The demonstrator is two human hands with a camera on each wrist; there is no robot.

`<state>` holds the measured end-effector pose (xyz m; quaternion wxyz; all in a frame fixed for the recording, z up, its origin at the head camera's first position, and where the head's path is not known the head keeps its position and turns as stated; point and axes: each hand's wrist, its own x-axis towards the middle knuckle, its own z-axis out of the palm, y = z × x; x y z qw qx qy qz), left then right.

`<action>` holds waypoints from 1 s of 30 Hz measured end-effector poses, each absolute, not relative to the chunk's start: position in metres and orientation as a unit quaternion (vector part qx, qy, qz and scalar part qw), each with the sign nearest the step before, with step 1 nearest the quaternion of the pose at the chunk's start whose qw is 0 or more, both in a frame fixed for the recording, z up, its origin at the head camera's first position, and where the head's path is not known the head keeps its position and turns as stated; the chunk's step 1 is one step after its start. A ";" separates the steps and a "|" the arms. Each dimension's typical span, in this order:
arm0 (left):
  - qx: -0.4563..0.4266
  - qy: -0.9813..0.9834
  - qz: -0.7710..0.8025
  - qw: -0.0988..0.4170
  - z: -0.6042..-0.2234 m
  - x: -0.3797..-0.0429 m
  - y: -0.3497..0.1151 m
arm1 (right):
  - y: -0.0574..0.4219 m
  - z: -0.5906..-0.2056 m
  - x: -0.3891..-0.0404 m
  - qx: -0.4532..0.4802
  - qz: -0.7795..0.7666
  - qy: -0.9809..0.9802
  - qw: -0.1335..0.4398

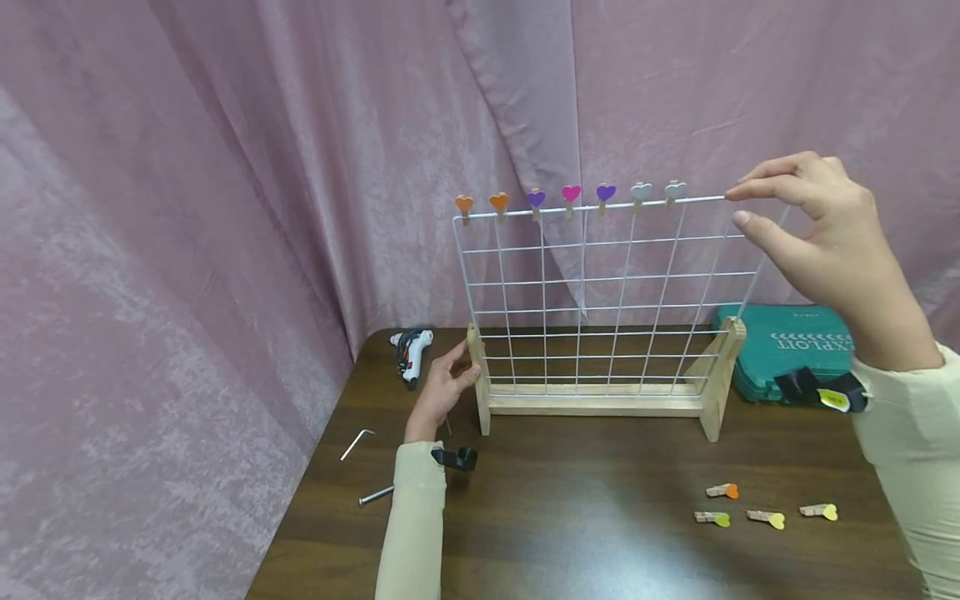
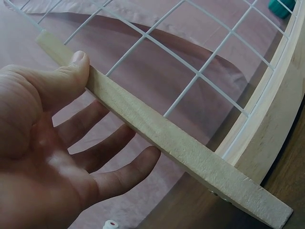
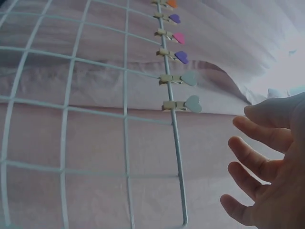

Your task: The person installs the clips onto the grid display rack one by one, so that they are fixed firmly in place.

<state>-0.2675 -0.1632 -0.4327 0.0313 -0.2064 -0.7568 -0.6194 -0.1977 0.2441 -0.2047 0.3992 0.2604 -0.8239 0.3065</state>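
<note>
A white wire grid [image 1: 585, 276] stands upright in a wooden stand [image 1: 600, 408]. Along its top wire sits a row of small heart clothespins: orange [image 1: 498, 201], purple, pink [image 1: 572, 193] and pale grey [image 3: 193, 103]. My left hand [image 1: 441, 392] holds the stand's left wooden post [image 2: 157, 129], thumb on one side and fingers against the other. Up at the grid's top right, my right hand [image 1: 825, 221] is raised with fingers spread and nothing held. In the right wrist view, that hand [image 3: 267, 157] is apart from the top wire, beyond the last grey clothespin.
Loose clothespins, orange [image 1: 723, 491] and yellow-green [image 1: 767, 519], lie at the table's front right. A green tool case [image 1: 795, 342] stands behind the right post. On the left are a glue gun [image 1: 411, 354], a hex key [image 1: 356, 444] and a bolt [image 1: 375, 496].
</note>
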 end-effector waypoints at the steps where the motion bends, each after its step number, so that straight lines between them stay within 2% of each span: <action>1: -0.205 -0.757 -0.619 0.032 -0.433 -0.267 -0.163 | 0.247 -0.208 -0.194 0.259 0.304 -0.825 0.400; 13: -0.212 -0.752 -0.623 0.040 -0.433 -0.268 -0.163 | 0.280 -0.264 -0.167 0.232 0.314 -0.844 0.367; 26: -0.198 -0.754 -0.625 0.044 -0.433 -0.268 -0.163 | 0.324 -0.339 -0.145 0.191 0.288 -0.890 0.296; 30: -0.203 -0.754 -0.623 0.043 -0.433 -0.268 -0.162 | 0.339 -0.368 -0.136 0.166 0.275 -0.911 0.258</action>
